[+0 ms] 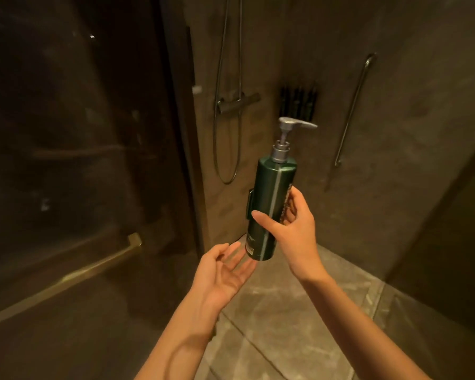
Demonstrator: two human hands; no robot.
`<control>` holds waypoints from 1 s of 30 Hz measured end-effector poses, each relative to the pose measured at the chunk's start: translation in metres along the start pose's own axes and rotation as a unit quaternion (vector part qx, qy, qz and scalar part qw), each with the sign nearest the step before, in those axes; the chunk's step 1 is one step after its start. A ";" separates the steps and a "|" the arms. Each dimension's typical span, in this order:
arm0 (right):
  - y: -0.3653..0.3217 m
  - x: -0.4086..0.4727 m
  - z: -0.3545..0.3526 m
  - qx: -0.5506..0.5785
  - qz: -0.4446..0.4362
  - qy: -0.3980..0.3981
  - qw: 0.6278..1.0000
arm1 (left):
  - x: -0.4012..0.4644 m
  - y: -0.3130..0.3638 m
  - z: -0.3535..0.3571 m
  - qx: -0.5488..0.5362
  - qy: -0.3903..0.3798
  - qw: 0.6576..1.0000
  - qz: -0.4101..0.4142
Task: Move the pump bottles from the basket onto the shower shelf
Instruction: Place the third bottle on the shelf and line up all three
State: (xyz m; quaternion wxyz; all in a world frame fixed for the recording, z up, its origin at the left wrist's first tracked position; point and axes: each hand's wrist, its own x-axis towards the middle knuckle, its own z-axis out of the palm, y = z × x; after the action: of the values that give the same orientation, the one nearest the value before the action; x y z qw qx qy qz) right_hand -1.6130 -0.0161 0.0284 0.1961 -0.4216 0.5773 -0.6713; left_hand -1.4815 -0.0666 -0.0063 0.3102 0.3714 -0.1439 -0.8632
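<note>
The dark green cylindrical pump bottle with a silver pump head (269,204) is held upright in mid-air, at 12 o'clock from the viewer, by the right hand (292,229), whose fingers (261,218) are wrapped around the lower body. The left hand (222,272) lies open and empty just below the base. A slip is possible because the grip sits low and the bottle is top-heavy. The dark recessed shower shelf (299,101) at 1 o'clock already appears occupied, so a collision on placement is likely.

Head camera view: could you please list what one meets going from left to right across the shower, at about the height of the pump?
Glass door → shower hose → green pump bottle, held in the right hand → wall grab bar.
</note>
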 end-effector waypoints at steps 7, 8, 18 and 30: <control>0.017 0.121 -0.002 -0.047 -0.021 0.059 0.997 | 0.095 0.058 0.080 0.039 -0.041 0.997 -0.046; 0.021 0.137 -0.005 -0.057 -0.025 0.065 0.996 | 0.110 0.064 0.088 0.042 -0.044 0.997 -0.052; 0.091 0.325 -0.033 -0.071 -0.042 0.023 0.996 | 0.283 0.103 0.177 0.013 -0.025 0.999 -0.035; 0.091 0.550 0.035 0.012 -0.093 -0.184 0.978 | 0.369 0.215 0.263 -0.133 0.017 0.979 0.151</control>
State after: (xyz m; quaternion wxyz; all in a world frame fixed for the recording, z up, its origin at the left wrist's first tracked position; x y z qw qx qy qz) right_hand -1.9180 -0.4729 0.1284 0.2406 -0.5876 0.4815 -0.6041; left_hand -1.7778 -0.4636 0.0722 0.4857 0.3158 -0.0772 -0.8115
